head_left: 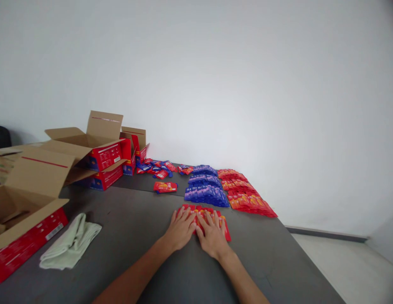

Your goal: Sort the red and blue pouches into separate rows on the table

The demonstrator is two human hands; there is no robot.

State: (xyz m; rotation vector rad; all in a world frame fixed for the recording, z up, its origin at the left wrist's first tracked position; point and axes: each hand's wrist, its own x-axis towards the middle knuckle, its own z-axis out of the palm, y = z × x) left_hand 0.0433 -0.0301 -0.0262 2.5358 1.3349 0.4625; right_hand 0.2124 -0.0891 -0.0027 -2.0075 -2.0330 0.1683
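Several flat red packets [227, 231] lie side by side on the dark table, partly covered by my hands. My left hand [181, 228] rests on the left part of this row, palm down with its fingers stretched out. Beside it, my right hand [212, 235] lies on the right part, fingers spread, the two thumbs close together. Just beyond are overlapping rows of blue packets [205, 195]. To their right stand rows of red packets [250, 202] laid in the same fanned way.
A single red packet pile [165, 187] lies left of the blue rows. Behind it is a loose heap of red and blue packets [156, 168]. Open cardboard boxes [109, 158] stand at the left, with a nearer open box [31, 240] and a folded pale cloth [71, 242].
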